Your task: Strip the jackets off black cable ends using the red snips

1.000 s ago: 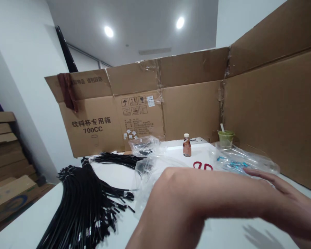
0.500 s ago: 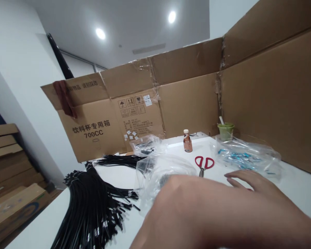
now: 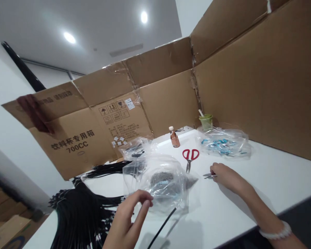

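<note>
The cardboard wall (image 3: 168, 100) reads "700CC" behind both hands (image 3: 224, 178).

Head camera: set above the near side of the table (image 3: 212, 207), facing forward and down; cardboard (image 3: 168, 100) farther off, ceiling (image 3: 101, 20) at top.

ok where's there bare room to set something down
White tabletop is bare between the right forearm and the clear bag of blue pieces, and between that forearm and the lone black cord. Crowded: left, with bundled black cables.
</note>
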`<state>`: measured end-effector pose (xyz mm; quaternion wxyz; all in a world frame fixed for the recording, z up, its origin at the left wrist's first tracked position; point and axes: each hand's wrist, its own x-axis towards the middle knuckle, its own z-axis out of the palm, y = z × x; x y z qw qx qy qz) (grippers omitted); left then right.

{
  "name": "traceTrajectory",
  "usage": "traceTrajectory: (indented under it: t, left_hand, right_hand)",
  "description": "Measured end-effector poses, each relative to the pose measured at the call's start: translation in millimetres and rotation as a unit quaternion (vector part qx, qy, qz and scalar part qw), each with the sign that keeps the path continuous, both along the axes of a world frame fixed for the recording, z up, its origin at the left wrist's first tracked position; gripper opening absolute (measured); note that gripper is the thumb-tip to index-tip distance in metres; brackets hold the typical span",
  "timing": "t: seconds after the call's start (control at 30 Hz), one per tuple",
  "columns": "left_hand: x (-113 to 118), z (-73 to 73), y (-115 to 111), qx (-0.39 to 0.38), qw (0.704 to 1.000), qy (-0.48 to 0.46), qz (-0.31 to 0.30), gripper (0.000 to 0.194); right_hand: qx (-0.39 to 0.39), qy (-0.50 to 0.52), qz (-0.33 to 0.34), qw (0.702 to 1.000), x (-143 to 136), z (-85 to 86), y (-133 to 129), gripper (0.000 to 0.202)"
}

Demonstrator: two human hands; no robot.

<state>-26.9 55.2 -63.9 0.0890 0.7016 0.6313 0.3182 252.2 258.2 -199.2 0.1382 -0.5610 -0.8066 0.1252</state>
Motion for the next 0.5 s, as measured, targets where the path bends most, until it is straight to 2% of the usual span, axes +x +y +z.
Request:
traceTrajectory:
  t: [0.1,0.17,0.23,0.4,0.47,0.5]
  left_hand:
    - [-1,-27.5,6,-0.127,0.988,0.088,0.027,0.035]
    - [6,-42.5,9,-0.214,0.964,0.154,0.041,0.032]
    - [15,-54.1,12,-0.260,0.944,0.196,0.050,0.028]
    - [19,-80.6,18,-0.219,0.947,0.236,0.012,0.035]
    - [15,-90.1,15,-0.162,0.966,0.198,-0.030,0.037]
    - [14,-93.3,11,-0.107,0.980,0.160,-0.046,0.036]
  right_hand:
    - [-0.019,-0.008,-0.008,1.000,3,7.0,0,0.019]
    - [-0.029,-0.009,-0.013,0.999,4,9.8,-1,0.018]
    - [-0.036,-0.002,-0.011,0.999,6,11.6,-2,0.015]
    - [-0.054,0.060,0.023,0.996,14,20.9,-2,0.018]
    - [-0.059,0.100,0.046,0.992,17,30.7,-7,0.017]
    - [-0.060,0.119,0.059,0.989,18,37.1,-13,0.016]
